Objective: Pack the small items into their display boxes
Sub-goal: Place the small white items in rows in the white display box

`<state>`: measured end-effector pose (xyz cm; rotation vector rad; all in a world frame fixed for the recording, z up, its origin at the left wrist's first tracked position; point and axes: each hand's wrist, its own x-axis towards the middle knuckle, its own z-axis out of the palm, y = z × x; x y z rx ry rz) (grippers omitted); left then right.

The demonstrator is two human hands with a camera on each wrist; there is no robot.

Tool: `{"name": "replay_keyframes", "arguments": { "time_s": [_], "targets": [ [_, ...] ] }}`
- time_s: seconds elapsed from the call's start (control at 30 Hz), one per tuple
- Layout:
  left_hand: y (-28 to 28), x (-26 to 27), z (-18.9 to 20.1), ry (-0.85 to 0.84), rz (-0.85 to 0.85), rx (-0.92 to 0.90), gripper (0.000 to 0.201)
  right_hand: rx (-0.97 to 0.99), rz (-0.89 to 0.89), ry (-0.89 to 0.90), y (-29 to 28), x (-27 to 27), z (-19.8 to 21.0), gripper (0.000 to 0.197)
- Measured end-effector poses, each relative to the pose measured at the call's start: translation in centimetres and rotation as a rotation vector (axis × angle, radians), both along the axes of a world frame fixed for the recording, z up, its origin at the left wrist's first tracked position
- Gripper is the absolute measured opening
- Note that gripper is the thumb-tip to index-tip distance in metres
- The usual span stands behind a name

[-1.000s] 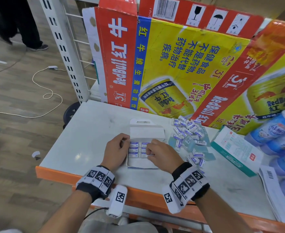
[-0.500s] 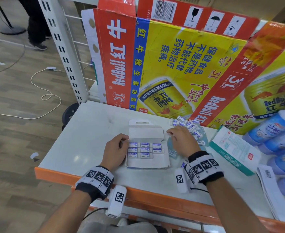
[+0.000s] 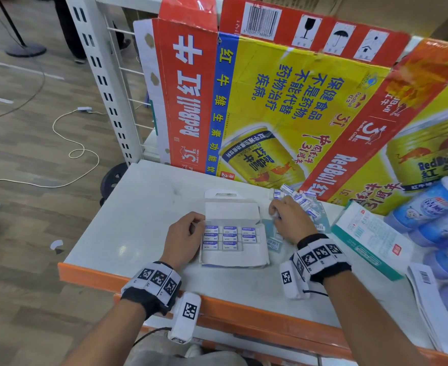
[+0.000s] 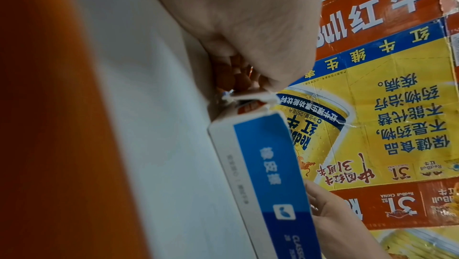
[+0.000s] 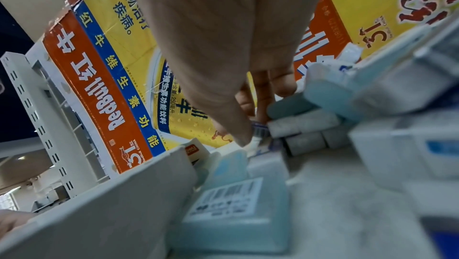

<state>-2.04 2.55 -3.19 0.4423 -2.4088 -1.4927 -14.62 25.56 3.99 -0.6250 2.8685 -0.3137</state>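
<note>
An open white display box (image 3: 233, 260) lies on the white table, its lid (image 3: 232, 211) folded back. Rows of small blue-and-white erasers (image 3: 225, 237) fill its far half. My left hand (image 3: 191, 228) grips the box's left edge; in the left wrist view the fingers (image 4: 238, 78) curl onto the corner of the blue-sided box (image 4: 268, 165). My right hand (image 3: 275, 212) is at the loose eraser pile (image 3: 302, 200) right of the box. Its thumb and fingers pinch one small eraser (image 5: 255, 142) beside the pile (image 5: 310, 122).
Red Bull cardboard (image 3: 270, 101) stands along the table's back. To the right are a teal-and-white carton (image 3: 370, 236), blue tubs (image 3: 434, 207) and barcoded papers (image 3: 426, 283). Flat pale blue packs (image 3: 273, 241) lie beside the box. The orange table edge (image 3: 230, 310) runs in front.
My right hand left the box, moved right and back to the loose pile, and closed its fingers on an eraser. The left hand has stayed on the box's edge.
</note>
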Motion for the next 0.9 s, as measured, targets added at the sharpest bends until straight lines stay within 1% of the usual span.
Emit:
{"name": "replay_keyframes", "arguments": {
  "time_s": [0.1, 0.2, 0.3, 0.37, 0.43, 0.53, 0.6, 0.73, 0.9],
  "targets": [
    [0.0, 0.1, 0.0, 0.015, -0.004, 0.0, 0.015, -0.059, -0.011, 0.036, 0.3, 0.1, 0.5, 0.015],
    [0.1, 0.1, 0.1, 0.021, -0.009, -0.002, 0.017, -0.278, -0.04, 0.027, 0.6, 0.3, 1.3, 0.018],
    [0.1, 0.1, 0.2, 0.024, -0.011, -0.005, 0.021, -0.458, 0.001, 0.015, 0.5, 1.5, 2.3, 0.018],
    [0.1, 0.2, 0.2, 0.029, -0.015, -0.002, 0.023, -0.505, 0.067, -0.012, 0.3, 2.6, 2.6, 0.02],
    [0.0, 0.2, 0.1, 0.026, -0.01, -0.004, 0.02, -0.494, 0.151, -0.044, 0.1, 3.6, 2.7, 0.015],
    [0.0, 0.1, -0.2, 0.015, -0.001, -0.009, 0.013, -0.387, 0.247, -0.071, 0.1, 4.5, 2.2, 0.013],
    [0.0, 0.1, -0.2, 0.023, -0.002, -0.017, 0.013, -0.338, 0.269, -0.101, 0.2, 4.9, 1.8, 0.017],
    [0.0, 0.1, -0.3, 0.019, -0.005, -0.024, 0.012, -0.315, 0.302, -0.148, 0.2, 5.4, 1.2, 0.022],
    [0.0, 0.1, -0.2, 0.001, -0.006, -0.025, 0.012, -0.238, 0.345, -0.098, -0.1, 5.6, 0.8, 0.016]
  ]
}}
